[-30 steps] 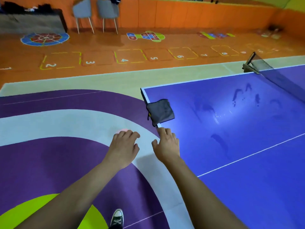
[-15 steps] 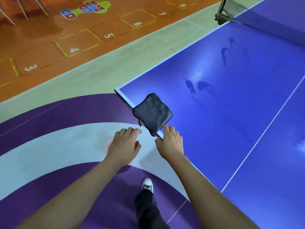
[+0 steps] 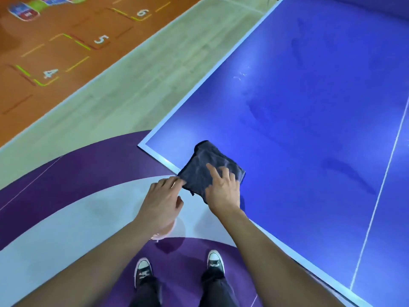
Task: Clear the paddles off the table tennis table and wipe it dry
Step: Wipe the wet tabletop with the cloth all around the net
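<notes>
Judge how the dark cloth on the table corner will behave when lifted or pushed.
The cloth is folded and creased, so it will likely droop when lifted. It looks thin, so probably light. Pressed by the right hand, it should slide easily on the smooth, wet-streaked table.

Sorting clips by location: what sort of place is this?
Likely an indoor sports or play hall, perhaps a school's: a blue table tennis table with white lines, numbered hopscotch squares painted on the orange floor, and broad purple and white floor bands.
</notes>
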{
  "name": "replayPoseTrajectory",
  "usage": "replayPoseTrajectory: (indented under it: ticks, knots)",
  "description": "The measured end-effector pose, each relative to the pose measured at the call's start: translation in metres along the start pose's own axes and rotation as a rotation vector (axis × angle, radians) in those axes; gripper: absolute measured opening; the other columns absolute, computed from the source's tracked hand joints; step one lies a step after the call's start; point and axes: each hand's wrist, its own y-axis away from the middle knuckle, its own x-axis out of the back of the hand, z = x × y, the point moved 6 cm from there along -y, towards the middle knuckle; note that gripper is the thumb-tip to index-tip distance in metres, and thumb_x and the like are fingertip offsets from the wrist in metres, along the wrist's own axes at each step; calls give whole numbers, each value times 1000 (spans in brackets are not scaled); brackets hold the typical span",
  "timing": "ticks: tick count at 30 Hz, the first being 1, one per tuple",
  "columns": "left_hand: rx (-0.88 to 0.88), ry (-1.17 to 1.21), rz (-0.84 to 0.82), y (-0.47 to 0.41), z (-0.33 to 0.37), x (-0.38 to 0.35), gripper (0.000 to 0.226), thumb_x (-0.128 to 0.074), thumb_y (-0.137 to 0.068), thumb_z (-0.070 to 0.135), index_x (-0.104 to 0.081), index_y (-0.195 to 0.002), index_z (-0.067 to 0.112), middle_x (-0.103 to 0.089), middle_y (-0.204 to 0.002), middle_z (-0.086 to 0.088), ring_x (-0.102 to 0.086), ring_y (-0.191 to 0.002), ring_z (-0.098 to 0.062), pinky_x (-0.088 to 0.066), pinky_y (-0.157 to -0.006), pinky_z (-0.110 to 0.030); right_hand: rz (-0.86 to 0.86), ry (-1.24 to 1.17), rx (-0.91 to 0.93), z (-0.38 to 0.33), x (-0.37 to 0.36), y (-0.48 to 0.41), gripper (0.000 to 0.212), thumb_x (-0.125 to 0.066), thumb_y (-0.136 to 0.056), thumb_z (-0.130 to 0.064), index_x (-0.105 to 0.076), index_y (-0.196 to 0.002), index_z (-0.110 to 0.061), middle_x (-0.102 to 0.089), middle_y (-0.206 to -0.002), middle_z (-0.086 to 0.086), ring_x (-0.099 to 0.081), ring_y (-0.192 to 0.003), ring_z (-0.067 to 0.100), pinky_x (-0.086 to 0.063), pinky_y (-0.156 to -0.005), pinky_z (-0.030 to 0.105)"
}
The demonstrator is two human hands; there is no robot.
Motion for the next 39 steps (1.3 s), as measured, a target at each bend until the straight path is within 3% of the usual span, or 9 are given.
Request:
replayPoseTrajectory:
  ticks: [2, 5, 9, 16, 25, 31, 33, 36, 39]
  knots:
    - [-55, -28, -17, -17, -16, 3, 46, -58, -89, 22, -50, -135, 23, -54, -137, 5, -54, -121, -24, -42, -97, -38, -35, 20, -22, -4, -11, -12, 79, -54, -96, -21, -15, -162, -38, -23, -164, 5, -29, -146, 30, -24, -120, 44]
    - [-165, -81, -62, -36, -41, 10, 49, -54, -90, 20, -49, -138, 24, -49, -142, 7, -50, -126, -22, -39, -98, -37, -148, 111, -53, 1, -35, -14, 72, -42, -105, -36, 1, -163, -38, 5, -172, 0, 6, -158, 20, 2, -128, 48]
    - [-334, -145, -118, -65, -68, 23, 51, -49, -93, 22, -44, -144, 25, -41, -149, 8, -43, -134, -20, -34, -106, -34, -99, 57, -162, -2, -48, -7, 67, -28, -107, -52, 8, -162, -39, 16, -171, -6, 17, -157, 15, 12, -126, 51]
    - [-576, -234, -227, -100, -75, 24, 46, -49, -96, 24, -45, -142, 23, -43, -148, 5, -42, -133, -23, -33, -107, -36, 58, -141, -417, -33, -66, 0, 68, -34, -105, -51, -5, -164, -32, 5, -173, -4, 11, -158, 16, 8, -126, 52]
    - [-756, -300, -230, -156, -42, 22, 50, -45, -93, 24, -43, -144, 26, -43, -147, 6, -43, -133, -20, -34, -108, -35, 365, -210, -626, -29, -50, -16, 71, -45, -100, -39, -17, -163, -24, -20, -170, 1, -24, -153, 17, -14, -125, 46]
    - [-958, -325, -242, -218, -15, 11, 51, -43, -97, 26, -42, -148, 24, -39, -154, 1, -39, -139, -21, -37, -109, -38, 652, -137, -899, -40, -45, -33, 65, -75, -79, -27, -59, -143, -19, -49, -155, 12, -59, -129, 27, -42, -111, 54]
    - [-1041, -319, -233, -242, -7, 7, 50, -44, -99, 27, -42, -149, 22, -38, -156, 0, -39, -140, -23, -38, -109, -39, 688, -124, -1008, -46, -48, -41, 66, -77, -75, -24, -63, -139, -23, -45, -157, 14, -56, -133, 27, -39, -114, 57]
    - [-1234, -329, -220, -273, 3, -2, 51, -37, -97, 29, -51, -144, 17, -47, -151, -6, -47, -136, -30, -44, -106, -44, 703, -113, -1208, -56, -51, -54, 64, -70, -80, -27, -59, -143, -30, -37, -163, 11, -38, -149, 27, -24, -121, 61]
    - [-1457, -363, -188, -295, 15, -13, 54, -35, -94, 32, -56, -142, 16, -51, -148, -10, -51, -133, -34, -41, -110, -47, 758, -164, -1332, -55, -56, -66, 63, -49, -96, -49, -42, -155, -29, -32, -166, 3, -24, -155, 21, -13, -125, 59]
